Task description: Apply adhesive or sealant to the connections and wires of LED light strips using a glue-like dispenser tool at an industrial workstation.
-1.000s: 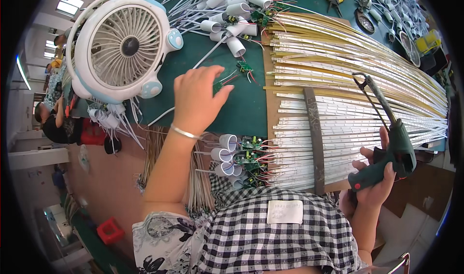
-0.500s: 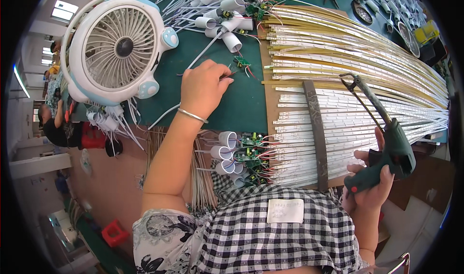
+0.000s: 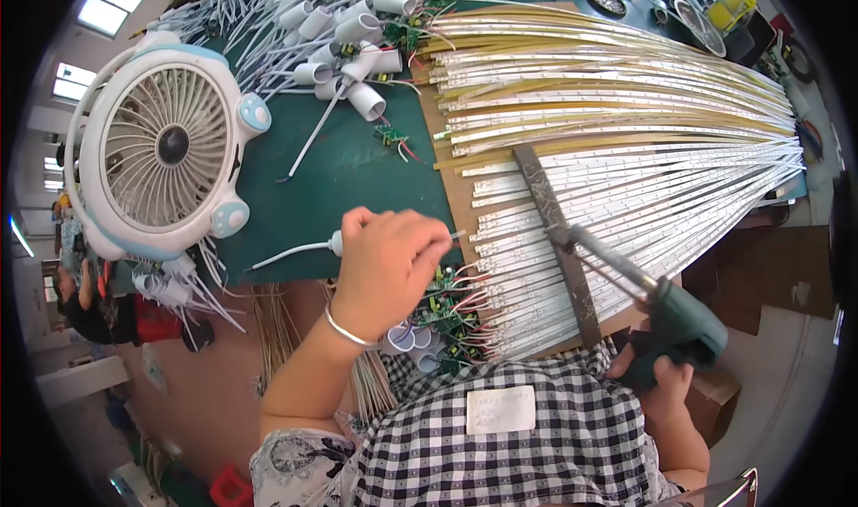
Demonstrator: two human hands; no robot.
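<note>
While right hand (image 3: 668, 389) clasps one green tool (image 3: 686, 325), left hand (image 3: 384, 264) clasps one white-corded piece (image 3: 336, 243), one fan (image 3: 172, 146)

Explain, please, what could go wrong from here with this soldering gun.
1. The right hand holds the soldering gun, its tip in front of the dark bar lying across the LED strips; if hot, it might scorch one.
2. The left hand is bare and near the strip ends, so a careless swing could burn it.
3. Wired circuit boards crowd that hand; it might snag a wire.
</note>
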